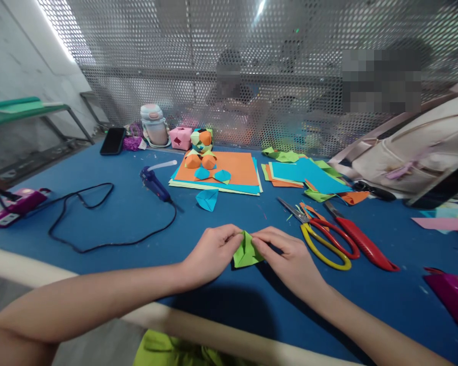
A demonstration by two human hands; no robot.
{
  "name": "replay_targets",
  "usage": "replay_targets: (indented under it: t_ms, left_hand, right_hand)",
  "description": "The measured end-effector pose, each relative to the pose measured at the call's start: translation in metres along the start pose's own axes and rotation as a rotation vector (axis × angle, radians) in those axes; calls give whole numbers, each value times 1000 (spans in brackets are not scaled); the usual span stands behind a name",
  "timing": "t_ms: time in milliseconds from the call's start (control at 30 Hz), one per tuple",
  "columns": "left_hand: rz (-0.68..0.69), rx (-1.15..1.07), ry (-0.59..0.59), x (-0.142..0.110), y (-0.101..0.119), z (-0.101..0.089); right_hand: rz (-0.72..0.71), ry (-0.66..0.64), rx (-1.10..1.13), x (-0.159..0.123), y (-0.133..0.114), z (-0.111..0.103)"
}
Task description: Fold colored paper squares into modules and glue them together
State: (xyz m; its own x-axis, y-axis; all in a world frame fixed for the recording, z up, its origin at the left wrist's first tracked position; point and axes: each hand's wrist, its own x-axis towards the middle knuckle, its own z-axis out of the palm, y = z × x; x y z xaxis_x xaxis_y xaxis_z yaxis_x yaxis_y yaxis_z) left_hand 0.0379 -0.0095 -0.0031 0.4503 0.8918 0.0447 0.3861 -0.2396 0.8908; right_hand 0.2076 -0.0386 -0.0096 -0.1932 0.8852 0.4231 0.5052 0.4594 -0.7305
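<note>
Green paper [247,257], partly folded, at the lower centre of the frame, pinched between left hand [215,254] and right hand [290,254] over a blue table [110,218]; resting on the surface or just clear of it, hard to tell which. Appears to be mid-fold, with a crease in hand; seems to call next for an even press along the fold without losing either edge. On the left edge, thumb and forefinger drawn together in a near-closed grip; on the upper right edge, a matching pinch, other fingers loosely curled. Just beyond, a blue folded piece [207,200]. Left of centre, a glue gun [155,184]; to the right, scissors [310,222] beside a red cutter [361,240]. Higher up, an orange-topped paper stack [236,163] bearing small folded shapes [223,176].
</note>
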Motion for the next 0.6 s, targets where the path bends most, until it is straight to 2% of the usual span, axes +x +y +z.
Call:
replay_targets:
  t_ms: [267, 600]
  left_hand:
    - [-17, -30, 19, 0, 1, 1]
    - [-12, -66, -24, -2, 1, 3]
  right_hand:
    - [-30, 9, -11, 0, 0, 1]
    - [-85, 66, -42, -2, 0, 1]
